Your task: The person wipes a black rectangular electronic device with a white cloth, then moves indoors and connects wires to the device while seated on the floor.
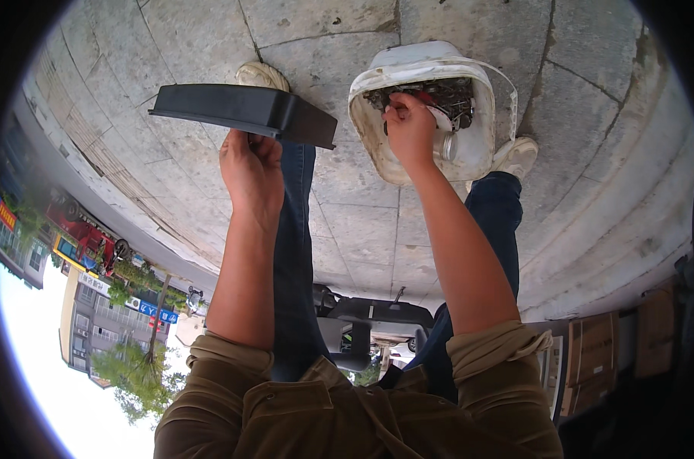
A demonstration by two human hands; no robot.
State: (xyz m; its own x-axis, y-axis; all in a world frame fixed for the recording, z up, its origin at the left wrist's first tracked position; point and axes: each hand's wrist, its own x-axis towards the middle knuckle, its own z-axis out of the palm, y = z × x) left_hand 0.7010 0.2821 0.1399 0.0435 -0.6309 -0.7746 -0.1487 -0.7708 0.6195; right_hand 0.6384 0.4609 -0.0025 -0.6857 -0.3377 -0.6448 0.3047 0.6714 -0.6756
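Note:
My left hand (251, 172) grips a black plastic tray (217, 105) from its near side, fingers curled under it. The tray is tilted so that its long side wall faces me, and its inside is hidden. My right hand (410, 126) reaches into a dirty white plastic bucket (477, 145) with its fingers pinched together. Whatever they hold is too small to make out. Dark metal hardware pieces (458, 103) fill the far part of the bucket, with something red among them. A clear jar (444, 145) lies in the bucket beside my right wrist.
The bucket's wire handle (513, 99) hangs out on its right side. Grey stone paving (324, 61) spreads around. A light shoe (263, 75) shows behind the tray, another shoe (518, 157) right of the bucket. Cardboard boxes (592, 352) stand at the lower right.

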